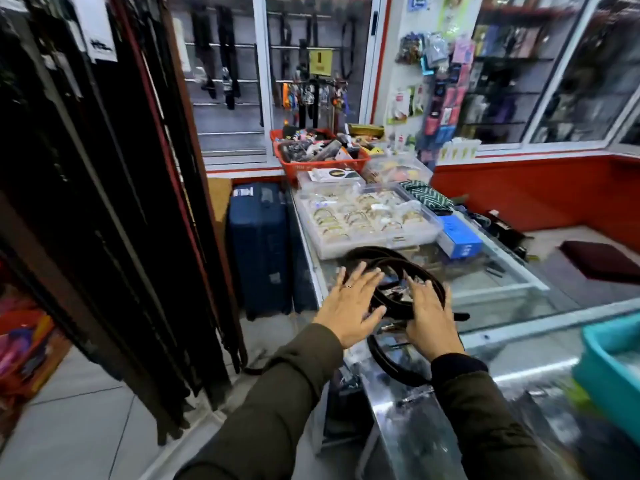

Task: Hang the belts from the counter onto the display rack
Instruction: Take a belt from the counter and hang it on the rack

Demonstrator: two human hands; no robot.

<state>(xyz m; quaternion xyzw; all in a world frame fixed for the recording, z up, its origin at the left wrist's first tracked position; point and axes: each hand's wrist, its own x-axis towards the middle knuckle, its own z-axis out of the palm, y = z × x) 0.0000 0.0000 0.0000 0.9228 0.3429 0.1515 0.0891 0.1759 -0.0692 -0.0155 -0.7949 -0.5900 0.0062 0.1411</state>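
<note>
The belts [391, 268] lie as a loose pile of dark coiled loops on the glass worktop [502, 289], near its left front edge. One loop [384, 362] runs toward the near edge of the worktop, beneath the right wrist.

The left hand [349, 306] is released: fingers spread and extended, palm down, at the left side of the pile, fingertips over the nearest loop. A ring sits on one finger. Contact with the belts cannot be confirmed. The right hand [431, 317] is also spread flat, palm down, over the right side of the pile; it grasps nothing visible. Both arms wear dark olive sleeves [277, 393].

Behind the pile, on the same worktop, stands a clear tray [367, 220] of bangles. A blue box [459, 240] lies just right of the tray. Red baskets [322, 157] filled with small goods stand farther back. A teal bin [609, 362] is at the right edge of the view.

Left of the worktop, a blue suitcase [259, 247] stands on the floor. Further left, the rack [104, 202] carries many dark belts hanging vertically, well apart from the pile.
</note>
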